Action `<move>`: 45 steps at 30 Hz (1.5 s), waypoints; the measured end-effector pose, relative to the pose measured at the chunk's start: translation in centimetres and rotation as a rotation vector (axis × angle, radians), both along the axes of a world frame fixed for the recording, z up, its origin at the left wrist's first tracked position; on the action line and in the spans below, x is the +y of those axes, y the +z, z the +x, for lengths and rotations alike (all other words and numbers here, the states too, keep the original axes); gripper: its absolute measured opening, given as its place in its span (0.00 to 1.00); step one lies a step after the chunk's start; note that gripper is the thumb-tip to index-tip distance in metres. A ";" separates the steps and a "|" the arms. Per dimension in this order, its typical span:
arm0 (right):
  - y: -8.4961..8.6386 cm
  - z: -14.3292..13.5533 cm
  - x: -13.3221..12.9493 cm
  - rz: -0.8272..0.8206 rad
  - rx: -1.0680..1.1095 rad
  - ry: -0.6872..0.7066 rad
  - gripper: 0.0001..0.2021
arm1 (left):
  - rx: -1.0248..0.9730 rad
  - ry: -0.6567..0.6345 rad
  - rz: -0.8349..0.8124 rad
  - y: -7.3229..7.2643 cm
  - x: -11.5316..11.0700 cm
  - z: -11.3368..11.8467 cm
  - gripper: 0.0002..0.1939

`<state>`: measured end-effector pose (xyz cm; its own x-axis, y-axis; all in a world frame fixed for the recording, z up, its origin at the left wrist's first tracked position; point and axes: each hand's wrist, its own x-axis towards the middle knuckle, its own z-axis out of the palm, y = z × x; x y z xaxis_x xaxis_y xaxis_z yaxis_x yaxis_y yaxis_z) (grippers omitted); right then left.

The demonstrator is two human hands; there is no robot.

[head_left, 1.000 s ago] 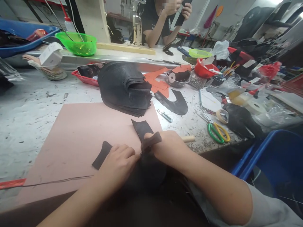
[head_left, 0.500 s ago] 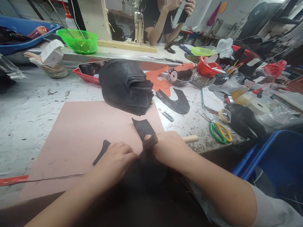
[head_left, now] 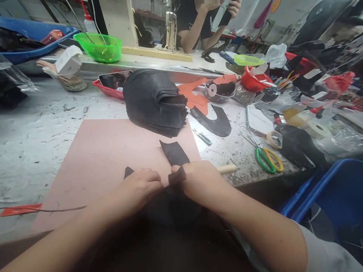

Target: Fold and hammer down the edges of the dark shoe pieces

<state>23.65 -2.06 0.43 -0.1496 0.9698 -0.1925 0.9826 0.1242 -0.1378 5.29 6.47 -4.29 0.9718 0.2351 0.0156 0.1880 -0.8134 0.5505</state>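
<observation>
Left hand (head_left: 144,184), right hand (head_left: 200,178) curled tight on black leather (head_left: 177,176); stack (head_left: 153,104) ahead, scissors (head_left: 261,149) rightward.

Bench (head_left: 31,132) bright, btm ctr v. dark, edges stretched.

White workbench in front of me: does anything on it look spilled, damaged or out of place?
Yes, the white workbench looks worn: dark specks and scuffs mar its surface, dense around the green-and-yellow-handled metal scissors. Those scissors lie close to the front edge, which seems slightly precarious. No spill plainly shows.
</observation>
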 end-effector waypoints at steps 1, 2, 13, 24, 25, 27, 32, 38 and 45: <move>0.0 0.1 -0.1 0.006 -0.006 -0.018 0.09 | 0.040 -0.025 0.000 0.3 0.1 0.1 0.14; 0.0 0.3 -0.1 -0.008 -0.018 -0.033 0.09 | 0.085 -0.040 -0.010 0.5 0.2 0.3 0.13; -0.5 3.8 0.2 -0.071 -0.182 -0.245 0.10 | 0.018 0.304 0.063 -1.2 -2.8 5.0 0.10; -0.4 3.1 0.4 0.010 -0.089 -0.141 0.07 | -0.074 0.120 0.279 -1.1 -2.4 3.4 0.14; -0.3 3.1 0.4 0.012 -0.078 -0.131 0.07 | -0.033 0.101 0.282 -1.0 -2.3 3.3 0.14; -0.2 3.0 0.4 0.041 -0.056 -0.135 0.07 | 0.046 0.086 0.255 -0.6 -2.1 3.2 0.13; -0.1 2.9 0.2 -0.015 -0.077 -0.165 0.08 | 0.054 0.120 0.188 -0.5 -1.6 2.9 0.10; -0.2 2.4 0.0 0.027 -0.036 -0.134 0.09 | 0.074 0.048 0.166 -0.1 -1.1 2.5 0.11; -0.3 1.6 -0.2 0.048 -0.045 -0.109 0.09 | 0.201 -0.002 0.118 0.3 -0.1 1.9 0.12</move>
<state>25.24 -2.23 0.12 -0.0352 0.9881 -0.1499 0.9957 0.0218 -0.0899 7.20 6.34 -3.99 0.9588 0.2407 -0.1507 0.2820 -0.8705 0.4033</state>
